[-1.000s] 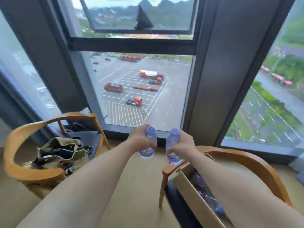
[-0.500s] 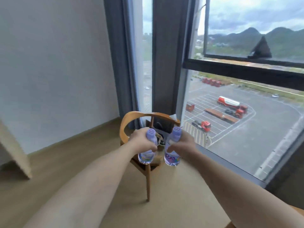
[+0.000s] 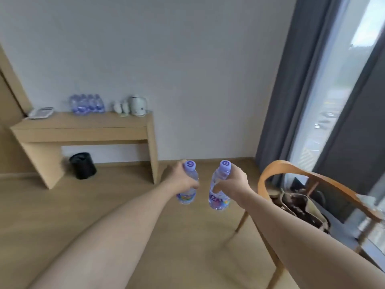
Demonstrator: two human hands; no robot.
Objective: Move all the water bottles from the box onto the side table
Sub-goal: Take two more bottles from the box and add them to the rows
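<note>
My left hand (image 3: pixel 180 180) grips a small clear water bottle (image 3: pixel 188 196) with a purple cap, held upright. My right hand (image 3: pixel 233 184) grips a second purple-capped water bottle (image 3: pixel 217 200), also upright, close beside the first. Both are held out in front of me above the wooden floor. Across the room a light wooden side table (image 3: pixel 83 130) stands against the white wall, with a row of several water bottles (image 3: pixel 87 104) on its top near the wall. The box is out of view.
On the side table sit a white kettle (image 3: pixel 137 106), white cups (image 3: pixel 121 107) and a telephone (image 3: pixel 41 112). A black bin (image 3: pixel 82 165) stands under it. A wooden armchair (image 3: pixel 312 184) holding a tan bag (image 3: pixel 300 207) is at my right by the grey curtain (image 3: pixel 291 97) and window.
My view has swung left from the window and the chair with the box to the wall and side table. Both hands keep the same hold on their bottles.
</note>
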